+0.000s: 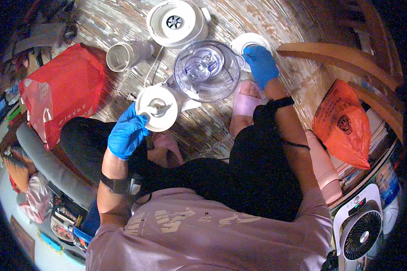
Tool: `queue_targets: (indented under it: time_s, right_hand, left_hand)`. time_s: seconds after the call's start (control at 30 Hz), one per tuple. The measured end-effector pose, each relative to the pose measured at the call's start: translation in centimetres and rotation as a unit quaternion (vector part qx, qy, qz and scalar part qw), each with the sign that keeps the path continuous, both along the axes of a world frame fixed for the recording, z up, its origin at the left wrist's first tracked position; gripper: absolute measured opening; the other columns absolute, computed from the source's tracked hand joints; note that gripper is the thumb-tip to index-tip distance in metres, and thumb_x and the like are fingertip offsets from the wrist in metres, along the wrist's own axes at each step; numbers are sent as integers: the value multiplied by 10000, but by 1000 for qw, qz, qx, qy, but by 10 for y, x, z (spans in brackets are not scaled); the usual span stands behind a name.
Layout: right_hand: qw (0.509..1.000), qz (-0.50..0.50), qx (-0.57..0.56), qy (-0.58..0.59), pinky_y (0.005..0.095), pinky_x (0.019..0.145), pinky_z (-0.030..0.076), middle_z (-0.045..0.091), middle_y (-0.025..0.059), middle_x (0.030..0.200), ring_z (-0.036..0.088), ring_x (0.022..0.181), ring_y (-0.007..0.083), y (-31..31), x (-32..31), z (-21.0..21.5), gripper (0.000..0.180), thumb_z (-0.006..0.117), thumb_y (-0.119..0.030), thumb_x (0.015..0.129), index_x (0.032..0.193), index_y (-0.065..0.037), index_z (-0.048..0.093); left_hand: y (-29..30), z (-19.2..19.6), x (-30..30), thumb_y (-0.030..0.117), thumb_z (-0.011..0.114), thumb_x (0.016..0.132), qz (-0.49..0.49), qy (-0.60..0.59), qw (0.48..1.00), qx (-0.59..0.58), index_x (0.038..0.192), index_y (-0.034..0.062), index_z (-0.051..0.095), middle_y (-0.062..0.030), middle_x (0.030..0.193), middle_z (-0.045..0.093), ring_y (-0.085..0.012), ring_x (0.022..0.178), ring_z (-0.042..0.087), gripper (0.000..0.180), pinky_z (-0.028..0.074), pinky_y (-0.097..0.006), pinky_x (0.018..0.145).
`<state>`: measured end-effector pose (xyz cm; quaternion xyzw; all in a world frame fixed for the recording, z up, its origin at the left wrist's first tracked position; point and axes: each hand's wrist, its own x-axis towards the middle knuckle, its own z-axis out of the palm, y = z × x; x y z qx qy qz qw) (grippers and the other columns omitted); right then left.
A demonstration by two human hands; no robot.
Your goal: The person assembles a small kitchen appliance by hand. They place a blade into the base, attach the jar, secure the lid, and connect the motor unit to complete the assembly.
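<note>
Near the middle left, my left hand [127,132], in a blue glove, grips a white round blender blade base [171,113] by its rim. A curved metal blade shows in its centre. My right hand [261,63], also gloved in blue, reaches ahead to a white round lid [257,38] on the floor. Its fingers are bent over the middle of the lid, and their tips are partly hidden. Between the hands stands a clear plastic blender jar [194,89] with a handle and a clear inner piece. Behind it is the white blender motor base [160,36].
A tall translucent cup [118,57] stands left of the motor base, near a white cord. A red bag [77,86] sits at the left, and an orange plastic bag [339,124] at the right. Curved wooden legs [334,53] rise beyond it. A small fan [362,235] is at lower right.
</note>
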<state>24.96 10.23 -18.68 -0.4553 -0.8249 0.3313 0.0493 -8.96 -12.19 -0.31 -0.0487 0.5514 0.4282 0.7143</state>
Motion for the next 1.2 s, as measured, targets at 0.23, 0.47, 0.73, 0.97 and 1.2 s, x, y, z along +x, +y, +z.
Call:
queue_targets:
  time_s: [0.23,0.47,0.73,0.97,1.2]
  right_hand:
    - [1000,-8,-12,9,464,849,475,669,179,982,608,959,372,4,6,-26,279,626,-305,844,920,-44,686]
    - [962,-170,-104,185,307,719,499,673,74,909,607,780,160,17,-17,82,176,635,-110,880,1030,-30,679]
    - [965,242,-30,96,386,899,483,616,163,1078,601,997,311,-18,-82,211,444,712,-105,771,1196,-55,593]
    - [953,286,-66,-71,438,939,472,540,176,1246,542,1124,370,-20,-128,154,528,668,-71,737,1243,-77,516]
    - [952,284,-23,-113,439,880,506,593,164,1153,575,1062,367,-28,-133,120,357,644,-80,758,1113,-72,602]
  left_hand:
    - [11,8,3,-14,615,858,-2,5,1000,-28,1365,-10,445,-99,1233,595,-179,1071,605,534,513,-304,895]
    - [8,10,3,-46,616,853,10,-32,999,10,1339,-7,454,-47,1101,628,-92,860,608,515,505,-206,713]
    - [1,-5,-1,-54,604,840,-11,-28,999,32,1261,-3,524,-28,994,628,-74,745,580,432,487,-189,669]
    - [10,8,-14,82,713,816,-89,2,993,80,1286,23,526,-37,1133,643,-128,995,608,509,478,-267,860]
    - [20,6,-14,28,696,802,-112,-23,989,96,1303,-9,522,-74,1194,637,-160,1103,594,532,435,-332,1013]
